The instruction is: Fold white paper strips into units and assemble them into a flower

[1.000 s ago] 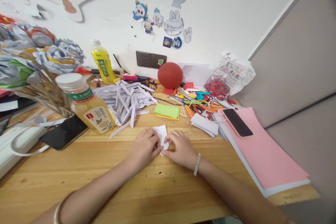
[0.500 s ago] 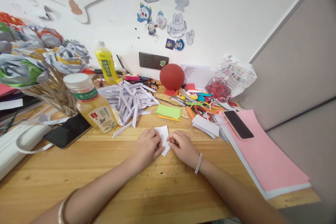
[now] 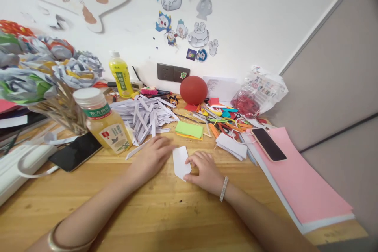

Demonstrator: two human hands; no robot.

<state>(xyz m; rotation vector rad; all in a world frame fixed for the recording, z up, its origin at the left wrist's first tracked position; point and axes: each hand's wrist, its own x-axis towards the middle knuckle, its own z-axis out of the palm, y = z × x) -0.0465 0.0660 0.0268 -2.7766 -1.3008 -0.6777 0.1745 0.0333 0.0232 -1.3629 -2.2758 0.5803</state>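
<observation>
A small folded piece of white paper point(image 3: 181, 161) lies on the wooden table in front of me, its lower end coming to a blunt point. My right hand point(image 3: 204, 170) has its thumb and index finger on the paper's right edge. My left hand point(image 3: 154, 152) is open to the left of the paper, fingers stretched toward its upper left corner and holding nothing. Whether those fingertips touch the paper I cannot tell. Just behind the hands sits a pad of green and yellow paper point(image 3: 189, 130). To its right is a small stack of white paper point(image 3: 232, 145).
At the left stand a drink bottle point(image 3: 103, 124), a black phone point(image 3: 76, 152) and paper flowers on sticks point(image 3: 26, 84). A pile of folded white strips point(image 3: 144, 116), a red balloon point(image 3: 193, 90) and scissors lie behind. A pink-cased phone point(image 3: 269, 144) rests on pink paper point(image 3: 307, 185).
My left hand has let go of the white paper and moved left, its fingers straightening. More of the paper now shows. My right hand stays at its right edge, thumb and index finger wider apart.
</observation>
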